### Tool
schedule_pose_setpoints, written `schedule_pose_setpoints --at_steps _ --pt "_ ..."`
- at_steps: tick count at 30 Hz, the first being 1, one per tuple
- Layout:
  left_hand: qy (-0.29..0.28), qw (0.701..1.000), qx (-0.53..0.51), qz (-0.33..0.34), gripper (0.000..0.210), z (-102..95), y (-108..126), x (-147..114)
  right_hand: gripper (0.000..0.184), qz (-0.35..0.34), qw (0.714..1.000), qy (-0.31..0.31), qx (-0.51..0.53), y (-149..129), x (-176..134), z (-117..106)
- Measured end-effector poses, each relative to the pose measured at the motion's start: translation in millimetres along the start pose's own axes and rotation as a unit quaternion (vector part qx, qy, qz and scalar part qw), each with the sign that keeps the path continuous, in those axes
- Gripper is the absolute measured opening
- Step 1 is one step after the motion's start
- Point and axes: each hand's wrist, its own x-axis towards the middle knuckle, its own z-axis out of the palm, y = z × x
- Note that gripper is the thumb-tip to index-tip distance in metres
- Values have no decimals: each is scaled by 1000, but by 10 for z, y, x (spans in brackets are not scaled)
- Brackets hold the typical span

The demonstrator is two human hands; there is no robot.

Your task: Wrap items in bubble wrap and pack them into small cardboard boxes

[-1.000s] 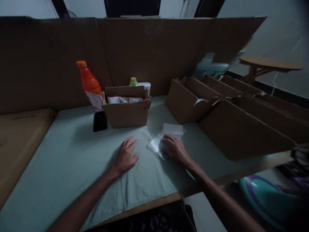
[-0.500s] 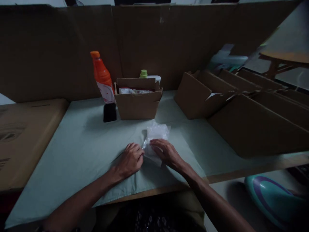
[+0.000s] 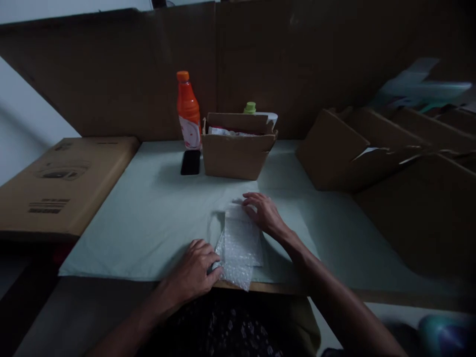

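A clear bubble wrap piece [image 3: 242, 238] lies in front of me, with a folded layer on top and its lower end at the table's front edge. My left hand [image 3: 198, 265] pinches its lower left corner between thumb and forefinger. At the upper right edge rests my right hand [image 3: 263, 214], its fingers apart and bent over the wrap, the fingertips near the top edge. Whether anything lies inside the wrap I cannot tell.
Behind the wrap stands an open cardboard box [image 3: 234, 156] with packets inside. Left of it are a black phone [image 3: 191, 162] and an orange bottle [image 3: 189, 111]. Divided cardboard bins [image 3: 334, 153] stand at right, a flat carton [image 3: 67, 183] at left.
The bubble wrap has come nearer to me and lies flatter, spread longer. My right hand has moved from its middle to the upper right edge; my left hand stays at the lower left.
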Motion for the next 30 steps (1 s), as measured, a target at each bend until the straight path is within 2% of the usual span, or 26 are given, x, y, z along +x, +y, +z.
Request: schedule_pose_setpoints --at_steps 4,5,7,9,10,12,14,16,18,20,25,30 --pt "-2 999 -44 -27 14 -3 86 -80 19 17 999 19 45 -28 -7 -173" --pt "20 996 -70 -45 16 -18 76 -88 21 16 998 12 59 -43 -27 -228" --pt "99 984 -122 -86 25 -58 30 -54 26 11 996 -3 84 -97 -80 -311" --pt "185 962 -164 -117 44 -96 -9 52 33 8 993 -14 120 -193 -143 -347" --pt "206 952 -189 -123 57 -110 -9 124 35 8 989 -20 147 -256 -178 -356" --pt "193 937 -259 -133 73 -122 53 263 38 14 977 -29 212 -399 -249 -381" --pt "149 925 -322 -137 62 -117 188 343 37 21 963 -31 266 -534 -320 -438" --pt "138 913 -360 -136 48 -105 346 337 35 28 957 -19 289 -614 -376 -516" --pt "148 897 -392 -138 48 -84 450 277 35 38 957 -4 289 -606 -399 -569" --pt "145 885 -415 -152 55 -39 454 228 37 51 965 -7 256 -509 -382 -556" --pt "107 920 -291 -242 57 140 197 287 44 79 979 -80 171 -143 -322 -342" --pt "72 936 -239 -250 51 99 135 304 48 104 973 -145 146 14 -426 -294"
